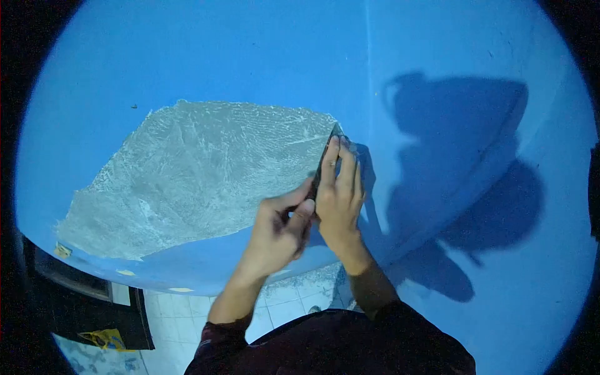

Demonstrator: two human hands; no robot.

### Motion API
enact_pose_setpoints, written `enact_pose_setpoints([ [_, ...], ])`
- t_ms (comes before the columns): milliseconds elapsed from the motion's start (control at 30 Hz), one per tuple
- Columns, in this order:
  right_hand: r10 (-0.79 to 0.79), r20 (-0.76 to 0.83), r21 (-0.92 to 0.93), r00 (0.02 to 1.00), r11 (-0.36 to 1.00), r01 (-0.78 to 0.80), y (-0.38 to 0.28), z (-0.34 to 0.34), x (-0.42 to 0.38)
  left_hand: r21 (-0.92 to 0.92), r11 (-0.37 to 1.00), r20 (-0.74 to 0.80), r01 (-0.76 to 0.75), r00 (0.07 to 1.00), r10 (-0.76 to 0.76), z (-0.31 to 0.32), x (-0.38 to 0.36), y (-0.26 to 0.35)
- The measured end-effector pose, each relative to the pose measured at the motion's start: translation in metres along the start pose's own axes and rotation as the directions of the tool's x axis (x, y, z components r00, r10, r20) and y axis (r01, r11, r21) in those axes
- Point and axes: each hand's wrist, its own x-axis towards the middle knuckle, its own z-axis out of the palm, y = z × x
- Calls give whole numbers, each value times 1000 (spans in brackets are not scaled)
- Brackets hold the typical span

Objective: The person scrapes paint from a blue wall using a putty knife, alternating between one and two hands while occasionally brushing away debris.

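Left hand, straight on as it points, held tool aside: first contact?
Probably the right hand, just up and right of the left hand in view, past the flat dark tool; exact gap unclear from one view.

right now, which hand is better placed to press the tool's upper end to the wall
Right, most likely: the right hand has its fingers laid along the tool near its upper end, while the left hand holds it lower down.
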Motion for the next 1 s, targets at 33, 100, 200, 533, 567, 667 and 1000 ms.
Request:
enact_pose_setpoints([
  [33, 48, 70, -93, 996, 995, -41, -11, -3, 3, -13, 999, 13, 30, 999, -30, -10, 3, 4],
  [100, 55, 46, -140, 997, 989, -48, -18, 1, 2, -27, 998, -15, 50, 999, -50, -14, 5, 2],
  [200, -29, -34, -172, 999, 985, 23, -1, 9, 2, -44, 999, -70, -4, 998, 1, -2, 8, -19],
  [533, -8, -69, -143, 998, 990, -2, -8, 11, 1, 42, 999, -15, -17, 1000, 17, -10, 12, -11],
  [567, -67, -118, -178, 991, 983, 45, -1, 17, -2, 4, 1000, -7, -14, 1000, 14, -10, 12, -16],
  [667, 10, -84, -185, 996, 982, -26, -12, 15, 1, 18, 999, 33, 36, 999, -37, -23, 12, 0],
  [1000, -33, -21, -204, 999, 979, 28, -6, 6, 0, 42, 998, 84, -56, 995, 52, -20, 20, -24],
])
